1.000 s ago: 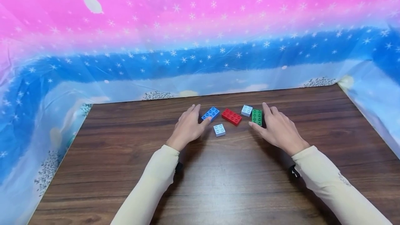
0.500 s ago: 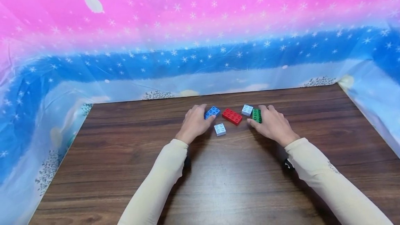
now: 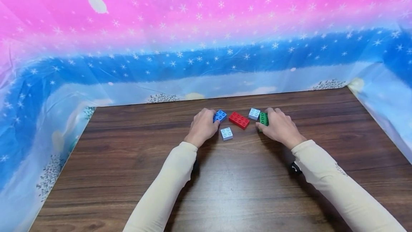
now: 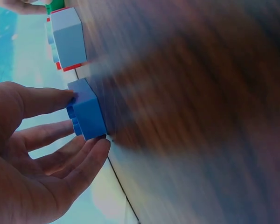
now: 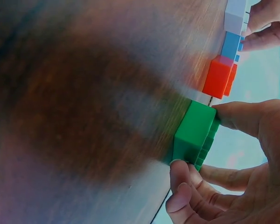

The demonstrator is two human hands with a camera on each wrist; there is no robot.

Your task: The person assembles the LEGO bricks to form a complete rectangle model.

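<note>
Pinching is done by both hands at once: the blue brick [image 3: 220, 115] is held between the thumb and fingers of the left hand [image 3: 202, 126], and the green brick [image 3: 263, 118] is held likewise by the right hand [image 3: 280, 126]. Studs are turned upward on both, and both seem to be rested on the worktop [image 3: 128, 160]; whether either is slightly raised cannot be told. For a sound hold, thumb and fingers are best set squarely opposite each other, low on the sides, with even, light pressure so that neither brick is twisted. The studs are better left uncovered.

Between the two held bricks, the red brick [image 3: 239, 120] is placed, apart from both. The far white brick [image 3: 254, 113] is set just beside the green one; whether they are touching cannot be made out, so a straight upward lift would be safer than a sideways drag. The near white brick [image 3: 226, 134] is found close to the left thumb, where care is needed lest it be nudged.
</note>
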